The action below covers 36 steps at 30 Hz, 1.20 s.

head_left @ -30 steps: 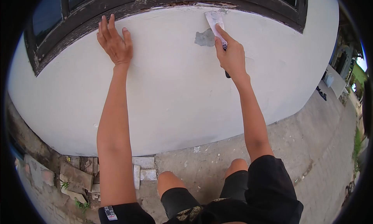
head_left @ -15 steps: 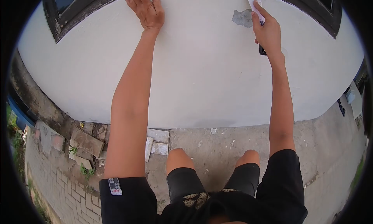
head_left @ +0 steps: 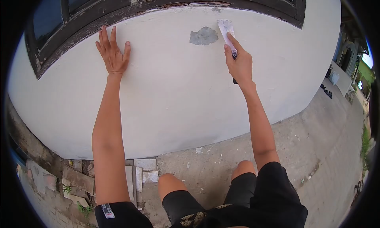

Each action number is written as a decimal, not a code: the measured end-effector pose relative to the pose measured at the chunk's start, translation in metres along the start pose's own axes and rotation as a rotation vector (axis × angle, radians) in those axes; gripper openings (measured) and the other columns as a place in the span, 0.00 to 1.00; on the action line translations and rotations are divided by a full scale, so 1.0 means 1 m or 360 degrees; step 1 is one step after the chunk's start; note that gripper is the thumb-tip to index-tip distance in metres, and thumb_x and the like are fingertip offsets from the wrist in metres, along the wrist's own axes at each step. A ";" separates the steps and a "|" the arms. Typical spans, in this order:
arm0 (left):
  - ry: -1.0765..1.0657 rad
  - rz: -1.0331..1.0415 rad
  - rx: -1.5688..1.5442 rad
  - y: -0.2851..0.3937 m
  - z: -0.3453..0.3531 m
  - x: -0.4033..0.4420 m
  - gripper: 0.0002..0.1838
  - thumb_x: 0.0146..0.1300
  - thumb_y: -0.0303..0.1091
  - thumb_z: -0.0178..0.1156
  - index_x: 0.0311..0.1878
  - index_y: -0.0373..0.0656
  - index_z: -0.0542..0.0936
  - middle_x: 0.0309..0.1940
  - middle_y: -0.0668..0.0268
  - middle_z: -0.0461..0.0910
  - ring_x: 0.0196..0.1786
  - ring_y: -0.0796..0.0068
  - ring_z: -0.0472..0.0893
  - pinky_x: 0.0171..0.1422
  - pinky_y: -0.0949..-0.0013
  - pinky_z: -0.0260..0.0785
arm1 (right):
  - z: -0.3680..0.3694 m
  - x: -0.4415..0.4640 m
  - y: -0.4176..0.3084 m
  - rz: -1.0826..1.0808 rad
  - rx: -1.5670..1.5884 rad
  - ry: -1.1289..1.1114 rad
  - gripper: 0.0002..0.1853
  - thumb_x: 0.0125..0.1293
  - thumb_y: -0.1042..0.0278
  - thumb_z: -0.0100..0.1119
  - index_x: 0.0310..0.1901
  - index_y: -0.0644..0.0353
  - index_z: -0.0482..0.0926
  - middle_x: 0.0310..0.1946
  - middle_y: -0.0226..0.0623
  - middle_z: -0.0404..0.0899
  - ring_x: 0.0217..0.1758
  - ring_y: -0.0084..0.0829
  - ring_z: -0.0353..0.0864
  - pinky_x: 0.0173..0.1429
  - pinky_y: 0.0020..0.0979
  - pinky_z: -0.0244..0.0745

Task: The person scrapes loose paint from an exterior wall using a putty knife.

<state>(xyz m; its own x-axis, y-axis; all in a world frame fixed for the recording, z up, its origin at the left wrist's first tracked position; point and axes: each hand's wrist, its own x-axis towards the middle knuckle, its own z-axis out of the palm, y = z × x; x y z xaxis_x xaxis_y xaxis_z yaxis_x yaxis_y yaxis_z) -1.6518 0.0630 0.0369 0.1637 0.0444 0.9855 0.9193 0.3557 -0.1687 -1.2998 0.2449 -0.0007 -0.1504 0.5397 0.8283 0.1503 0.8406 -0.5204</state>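
Note:
My left hand (head_left: 113, 54) lies with spread fingers against the white wall (head_left: 170, 81), just below the window frame. In my right hand (head_left: 240, 63) is a scraper (head_left: 227, 32) with a wide, whitish-stained blade and a dark handle, its blade pointing up at the wall. My index finger rests along the blade. Left of the blade, a grey bare patch (head_left: 204, 36) shows in the white surface; the blade and the patch are apart.
A dark, weathered wooden window frame (head_left: 154, 4) with peeling paint runs above the wall. Broken tiles and boards (head_left: 79, 180) lie on the ground at lower left. Dark footwear (head_left: 326, 92) is on the concrete at right.
The scraper has moved down and right, away from the frame's lower edge, uncovering the whole grey patch. My left hand sits slightly lower and further left on the wall. The view tilted down, then back up.

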 end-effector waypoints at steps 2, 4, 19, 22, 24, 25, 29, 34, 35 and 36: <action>-0.0004 -0.0065 0.0025 0.003 0.000 -0.001 0.38 0.68 0.53 0.56 0.79 0.58 0.56 0.82 0.60 0.47 0.84 0.52 0.43 0.83 0.37 0.33 | -0.008 0.006 -0.003 0.0037 -0.0181 -0.0119 0.21 0.72 0.59 0.56 0.65 0.46 0.80 0.27 0.50 0.84 0.27 0.44 0.84 0.38 0.39 0.77; 0.0124 -0.0200 -0.0027 0.011 0.003 0.011 0.39 0.69 0.53 0.55 0.79 0.57 0.55 0.82 0.60 0.46 0.84 0.51 0.42 0.82 0.35 0.32 | -0.009 0.017 -0.009 -0.0019 -0.0269 -0.0157 0.21 0.72 0.59 0.56 0.65 0.46 0.79 0.26 0.49 0.84 0.27 0.44 0.84 0.38 0.40 0.77; 0.0168 -0.0171 -0.0135 0.108 0.057 0.034 0.36 0.70 0.52 0.51 0.79 0.57 0.57 0.81 0.59 0.49 0.84 0.51 0.46 0.82 0.37 0.34 | 0.008 0.040 0.001 -0.0133 -0.0159 -0.0032 0.21 0.73 0.60 0.56 0.66 0.46 0.78 0.23 0.50 0.82 0.28 0.46 0.84 0.37 0.42 0.77; 0.0170 -0.0178 -0.0129 0.108 0.055 0.036 0.35 0.70 0.51 0.51 0.79 0.57 0.58 0.81 0.59 0.50 0.83 0.52 0.47 0.82 0.37 0.34 | -0.004 0.032 -0.002 -0.0084 -0.0196 -0.0099 0.21 0.73 0.61 0.55 0.66 0.47 0.78 0.24 0.49 0.82 0.29 0.47 0.84 0.38 0.42 0.77; 0.0177 -0.0182 -0.0123 0.108 0.055 0.038 0.35 0.70 0.50 0.52 0.79 0.57 0.59 0.81 0.59 0.50 0.83 0.52 0.47 0.82 0.37 0.34 | -0.007 0.031 0.002 -0.0062 -0.0232 -0.0149 0.21 0.73 0.61 0.55 0.66 0.48 0.78 0.26 0.49 0.83 0.30 0.47 0.84 0.39 0.43 0.77; 0.0176 -0.0187 -0.0131 0.108 0.055 0.037 0.35 0.69 0.50 0.52 0.78 0.57 0.59 0.81 0.59 0.50 0.83 0.52 0.47 0.82 0.38 0.34 | -0.007 0.035 0.001 -0.0054 -0.0208 -0.0140 0.21 0.73 0.61 0.55 0.66 0.48 0.78 0.26 0.49 0.83 0.31 0.48 0.84 0.40 0.43 0.77; 0.0174 -0.0196 -0.0143 0.108 0.056 0.036 0.35 0.69 0.49 0.53 0.78 0.57 0.59 0.81 0.60 0.51 0.83 0.52 0.48 0.82 0.38 0.34 | -0.009 0.037 -0.004 -0.0039 -0.0206 -0.0127 0.21 0.73 0.61 0.55 0.65 0.48 0.79 0.28 0.51 0.84 0.32 0.50 0.85 0.41 0.43 0.77; 0.0153 -0.0178 -0.0107 0.108 0.055 0.038 0.35 0.70 0.47 0.52 0.79 0.55 0.57 0.81 0.60 0.50 0.83 0.53 0.46 0.83 0.39 0.34 | -0.008 0.035 -0.003 -0.0069 -0.0247 -0.0086 0.20 0.72 0.61 0.55 0.64 0.49 0.80 0.29 0.53 0.85 0.33 0.50 0.85 0.42 0.44 0.78; 0.0152 -0.0194 -0.0110 0.110 0.055 0.035 0.35 0.70 0.47 0.52 0.79 0.55 0.57 0.81 0.60 0.50 0.83 0.53 0.46 0.83 0.39 0.34 | -0.009 0.041 -0.007 -0.0048 -0.0245 -0.0100 0.20 0.72 0.61 0.55 0.64 0.49 0.80 0.30 0.52 0.85 0.33 0.50 0.85 0.42 0.44 0.78; 0.0150 -0.0196 -0.0110 0.111 0.055 0.035 0.35 0.71 0.47 0.52 0.79 0.55 0.57 0.81 0.60 0.51 0.83 0.53 0.46 0.83 0.39 0.34 | -0.010 0.045 -0.012 -0.0037 -0.0238 -0.0110 0.20 0.72 0.61 0.55 0.64 0.49 0.80 0.30 0.52 0.85 0.33 0.50 0.85 0.42 0.44 0.78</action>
<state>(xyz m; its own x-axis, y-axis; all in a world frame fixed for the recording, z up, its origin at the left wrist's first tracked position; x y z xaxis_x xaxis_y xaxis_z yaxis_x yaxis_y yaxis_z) -1.5642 0.1552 0.0540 0.0783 -0.0847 0.9933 0.9563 0.2880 -0.0509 -1.2990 0.2584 0.0450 -0.2215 0.5264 0.8208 0.2889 0.8394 -0.4604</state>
